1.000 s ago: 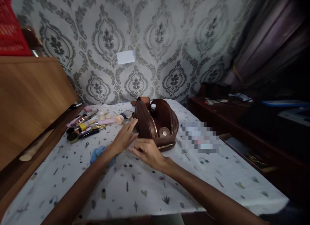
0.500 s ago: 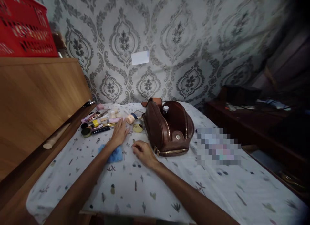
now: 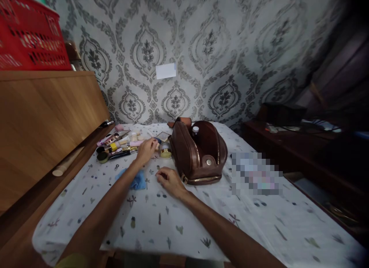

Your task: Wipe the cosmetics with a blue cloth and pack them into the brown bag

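Note:
My left hand (image 3: 147, 149) is closed around a small beige jar, mostly hidden by the fingers, with its dark blue lid (image 3: 158, 140) peeking out. Just right of it stands a clear jar with a gold-coloured base (image 3: 165, 150). My right hand (image 3: 170, 182) rests on the cloth with its fingers curled in and nothing visible in them. Beside it is a brown leather bag (image 3: 186, 160), unzipped and gaping, with a white-capped bottle (image 3: 195, 132) inside. Under my left forearm lies a crumpled blue cloth (image 3: 138, 181).
Makeup items, including a black brush (image 3: 119, 154) and a yellow-banded tube (image 3: 114, 146), are spread at the left back. A wooden cabinet (image 3: 49, 114) with a red basket (image 3: 34, 37) borders the left. A blurred-out item (image 3: 256, 173) lies right of the bag on the patterned tablecloth (image 3: 161, 237).
My left hand has moved right from the makeup pile, its spread fingers closing over the beige jar. My right hand stays curled in place. The view has shifted slightly.

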{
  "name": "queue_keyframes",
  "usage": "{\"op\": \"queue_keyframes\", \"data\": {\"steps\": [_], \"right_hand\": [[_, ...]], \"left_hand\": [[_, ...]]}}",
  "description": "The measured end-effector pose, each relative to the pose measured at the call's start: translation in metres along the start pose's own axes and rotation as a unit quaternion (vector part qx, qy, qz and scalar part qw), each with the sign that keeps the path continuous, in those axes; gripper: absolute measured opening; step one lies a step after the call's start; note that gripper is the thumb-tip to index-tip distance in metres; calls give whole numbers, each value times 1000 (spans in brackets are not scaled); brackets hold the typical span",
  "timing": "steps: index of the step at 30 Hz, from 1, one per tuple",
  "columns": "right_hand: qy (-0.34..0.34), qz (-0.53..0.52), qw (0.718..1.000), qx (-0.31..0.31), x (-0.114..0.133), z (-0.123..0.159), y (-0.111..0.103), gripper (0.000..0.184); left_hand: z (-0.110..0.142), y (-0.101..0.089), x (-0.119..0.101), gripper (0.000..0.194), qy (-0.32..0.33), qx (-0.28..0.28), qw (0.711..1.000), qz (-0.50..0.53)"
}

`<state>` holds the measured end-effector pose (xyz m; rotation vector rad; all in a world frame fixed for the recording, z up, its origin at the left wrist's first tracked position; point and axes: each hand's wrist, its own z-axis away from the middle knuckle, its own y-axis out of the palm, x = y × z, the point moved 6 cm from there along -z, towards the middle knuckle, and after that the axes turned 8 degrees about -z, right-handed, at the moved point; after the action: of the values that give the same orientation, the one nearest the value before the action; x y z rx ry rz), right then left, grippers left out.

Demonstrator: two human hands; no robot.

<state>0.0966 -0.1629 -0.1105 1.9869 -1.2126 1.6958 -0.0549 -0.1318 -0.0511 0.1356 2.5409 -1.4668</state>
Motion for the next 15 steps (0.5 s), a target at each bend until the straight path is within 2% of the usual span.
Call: {"op": "queue_keyframes", "data": {"steps": [4,8,12,15], "right_hand": [[-1,-4,1000,-1,0,0,0,15],[-2,-4,1000,0,1,0,-1,15],[0,-2,1000,3,2,0,-2,15],[2,-5,1000,4,2,0,-3,16]], "left_hand": [[1,-15,21,41,-39,15,998,-38],[-25,-19,65,27,-125,9,988,-92],[-53,-9,112,26,-212,43,968,-129],[-61,3,139,29,-266,86,949,-142]]}}
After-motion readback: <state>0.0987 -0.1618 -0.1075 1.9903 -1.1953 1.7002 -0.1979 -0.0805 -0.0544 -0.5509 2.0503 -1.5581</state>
